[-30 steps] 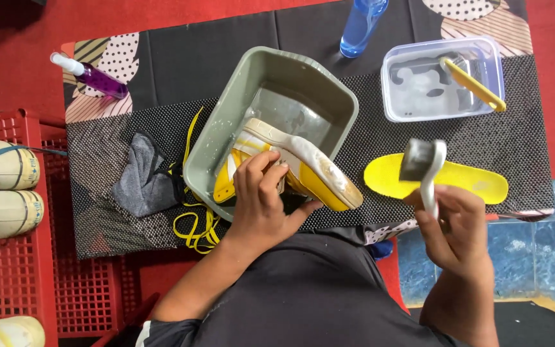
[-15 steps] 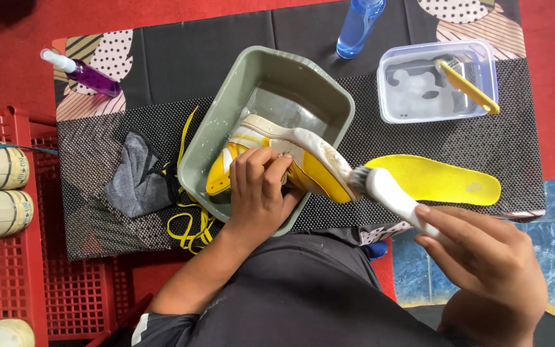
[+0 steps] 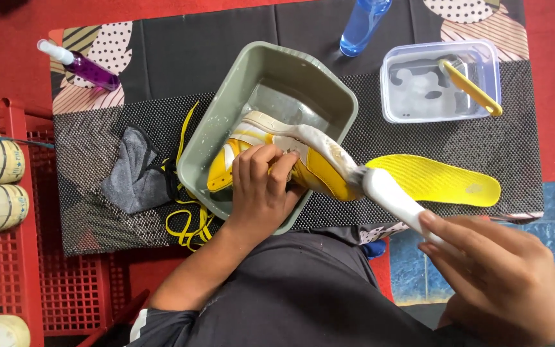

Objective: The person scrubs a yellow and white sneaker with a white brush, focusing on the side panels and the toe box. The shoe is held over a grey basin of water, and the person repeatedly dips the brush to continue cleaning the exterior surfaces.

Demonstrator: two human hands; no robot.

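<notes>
A yellow and white sneaker [image 3: 319, 168] lies tilted over the near rim of a grey-green plastic tub [image 3: 226, 109]. My left hand [image 3: 261, 193] grips the sneaker's side inside the tub. My right hand [image 3: 493, 276] holds a white-handled brush [image 3: 390, 198] whose head touches the sneaker's toe end. A yellow insole [image 3: 435, 180] lies flat on the mat just right of the brush.
A clear container [image 3: 441, 83] with foamy water and a yellow-handled brush [image 3: 470, 87] stands at the back right. A blue bottle [image 3: 361, 26], a purple spray bottle [image 3: 81, 64], a grey cloth [image 3: 135, 180] and yellow laces [image 3: 184, 222] lie on the mat. Red crates [image 3: 8, 257] with shoes stand left.
My right hand brought the brush down from an upright hold over the insole to the sneaker's toe. My left hand keeps its grip on the sneaker.
</notes>
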